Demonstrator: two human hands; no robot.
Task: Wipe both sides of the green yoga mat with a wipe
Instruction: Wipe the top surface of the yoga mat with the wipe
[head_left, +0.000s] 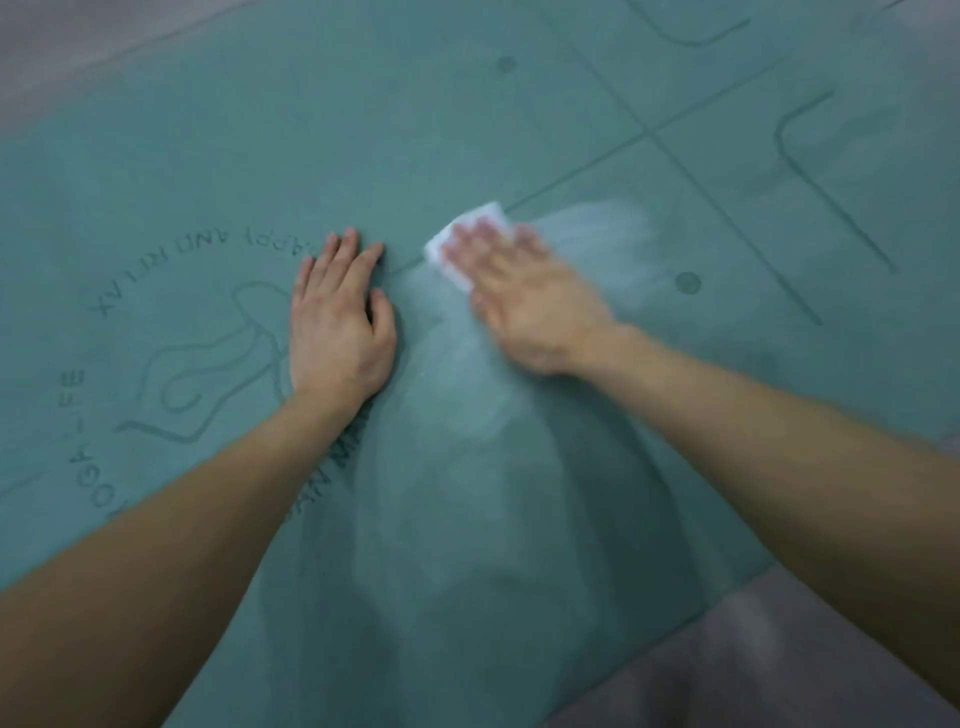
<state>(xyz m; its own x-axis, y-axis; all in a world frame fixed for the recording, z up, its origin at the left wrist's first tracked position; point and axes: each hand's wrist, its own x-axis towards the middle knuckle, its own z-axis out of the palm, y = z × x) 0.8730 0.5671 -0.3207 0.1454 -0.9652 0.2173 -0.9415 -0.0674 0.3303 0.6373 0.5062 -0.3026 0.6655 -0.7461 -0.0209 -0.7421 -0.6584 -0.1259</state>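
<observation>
Grey floor under the green rubber yoga mat (519, 104) — my left hand (337, 332) braces flat, my right hand (524, 306) presses the white folded wipe (470, 239), fingers straight — it could bunch.

The left arm (156, 545) is reaching from the near left toward the middle, bare and nearly straight. The left hand (337, 332) is lying flat, palm down. Its fingers (349, 254) are lying straight and close together, pointing far. Its thumb is sticking out to the right. The right arm (779, 447) is reaching in from the near right, also bare. The right hand (524, 301) is lying palm down too, just to the right of the left hand, not touching it. Its fingers (470, 249) are lying straight, pointing far and left. This hand is looking blurry.
</observation>
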